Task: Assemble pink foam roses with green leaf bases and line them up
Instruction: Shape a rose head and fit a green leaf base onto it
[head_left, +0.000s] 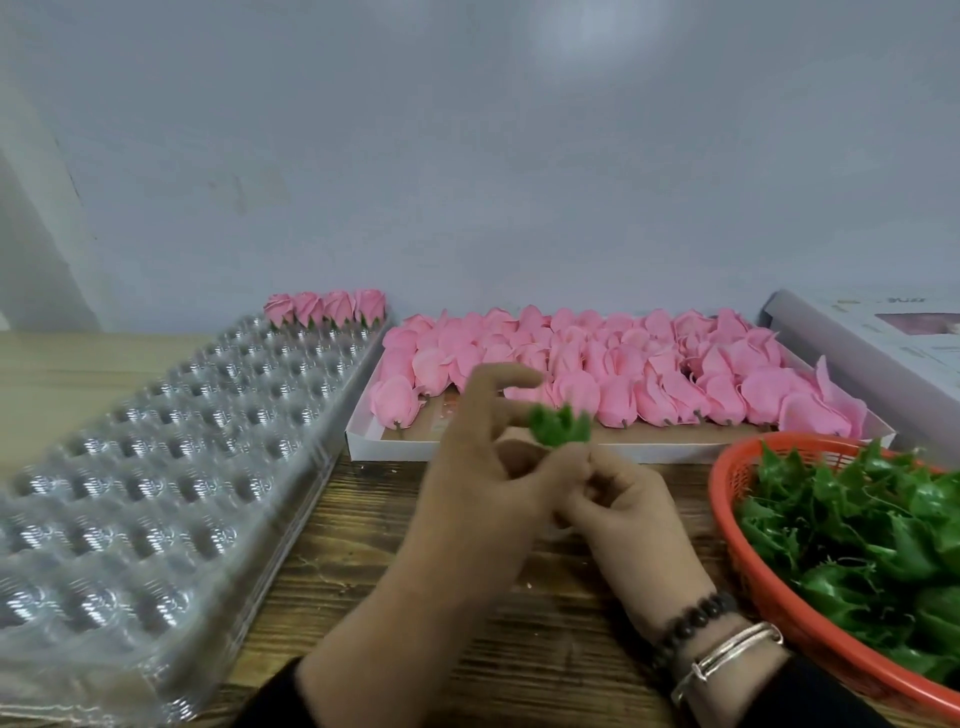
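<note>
Fingers (566, 470) of both hands meeting over the middle of the wooden counter (395, 587), pinched on one small green plastic leaf base (560, 427). Leaf tips pointing up and away, stem end down between the fingertips. Left hand (483, 478) curled round from the left, first finger sticking out; right hand (631, 506) nipping from below. Can't tell if a pink rose is in there too. Loose pink foam roses (623, 374) just behind, in the flat white box (363, 441). More leaves in the orange basket (748, 545) at the right edge. Four done roses (324, 307) lined up at the far end of the clear plastic tray (171, 447).
</note>
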